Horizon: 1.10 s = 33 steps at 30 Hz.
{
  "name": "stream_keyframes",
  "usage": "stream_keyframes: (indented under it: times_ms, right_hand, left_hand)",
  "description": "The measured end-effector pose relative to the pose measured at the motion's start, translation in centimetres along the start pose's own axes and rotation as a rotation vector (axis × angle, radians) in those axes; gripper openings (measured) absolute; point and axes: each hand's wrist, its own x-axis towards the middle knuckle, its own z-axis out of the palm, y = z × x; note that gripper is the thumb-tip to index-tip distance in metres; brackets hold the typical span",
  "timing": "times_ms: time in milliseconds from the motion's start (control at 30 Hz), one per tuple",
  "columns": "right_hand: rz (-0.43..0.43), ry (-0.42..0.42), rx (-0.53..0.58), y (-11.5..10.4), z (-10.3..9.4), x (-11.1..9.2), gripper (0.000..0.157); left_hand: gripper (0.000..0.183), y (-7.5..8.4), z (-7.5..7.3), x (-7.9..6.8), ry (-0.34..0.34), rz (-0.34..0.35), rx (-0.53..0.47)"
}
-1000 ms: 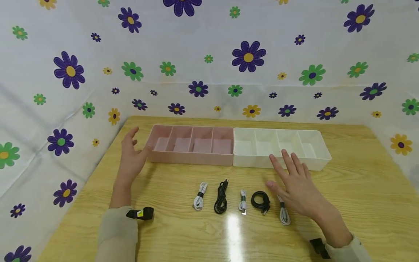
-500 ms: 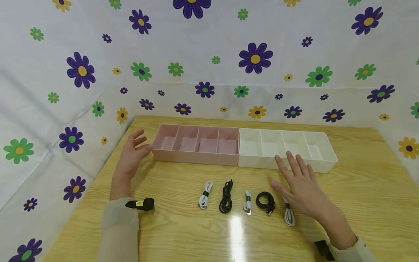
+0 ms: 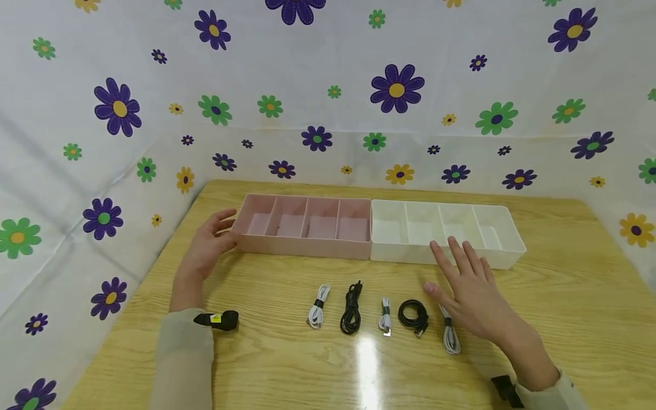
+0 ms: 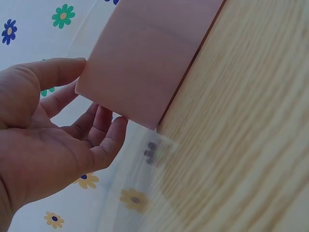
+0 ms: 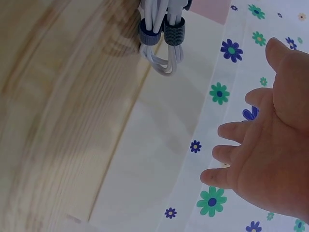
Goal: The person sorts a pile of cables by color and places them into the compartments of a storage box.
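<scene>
My left hand (image 3: 207, 245) is at the left end of the pink divided box (image 3: 302, 248). In the left wrist view, its thumb and loosely bent fingertips meet the edges of that end wall. A white divided box (image 3: 400, 254) abuts the pink one on the right. My right hand (image 3: 476, 302) hovers palm down with fingers spread, overlapping the white box's front in the head view, and holds nothing. Close by its thumb lies a pale grey cable bundle (image 3: 450, 339), partly hidden by the hand.
Left of that bundle, a row on the wooden table (image 3: 277, 370) holds a white cable (image 3: 319, 304), a long black cable (image 3: 351, 310), a short white cable (image 3: 385, 316) and a round black coil (image 3: 410, 316). A flowered cloth (image 3: 287, 68) stands behind the boxes.
My left hand has come in from the left and its fingertips have reached the pink box's end. My right hand keeps its spread pose; boxes and cables stay in place.
</scene>
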Motion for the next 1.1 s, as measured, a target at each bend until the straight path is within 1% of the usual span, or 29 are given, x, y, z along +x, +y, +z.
stream_keyframes:
  times_ms: [100,267,400,533,767,867,967,1100]
  right_hand:
    - [-0.009,0.007,-0.010,0.0,0.0,0.0,0.076]
    - [-0.020,0.025,-0.022,0.1,-0.4,0.0,0.079]
    - [-0.021,0.021,-0.012,0.0,-0.7,0.0,0.080]
    - [-0.018,0.010,0.000,0.1,-0.8,0.0,0.082]
    - [-0.033,0.011,0.005,0.6,-0.3,-0.4,0.088]
    - [-0.043,0.012,0.019,0.8,-0.3,-0.4,0.088]
    - [-0.023,-0.032,0.075,0.9,-0.5,-0.3,0.083]
    - [0.041,-0.162,0.176,1.2,-1.0,-0.3,0.078]
  left_hand:
    - [0.062,-0.1,-0.1,-0.1,-0.023,0.004,0.010]
    - [0.064,-0.3,-0.4,0.0,-0.053,0.007,0.016]
    - [0.065,-0.3,-0.5,-0.2,-0.047,0.000,0.016]
    - [0.064,-0.1,-0.3,-0.3,-0.051,0.001,0.006]
    - [0.063,-0.1,-0.3,-0.2,-0.068,-0.006,0.007]
    - [0.062,0.0,-0.2,-0.2,-0.067,-0.018,0.011]
    - [0.062,0.0,-0.1,-0.1,-0.063,-0.032,0.015]
    - [0.063,0.1,0.0,-0.1,-0.057,-0.045,0.016]
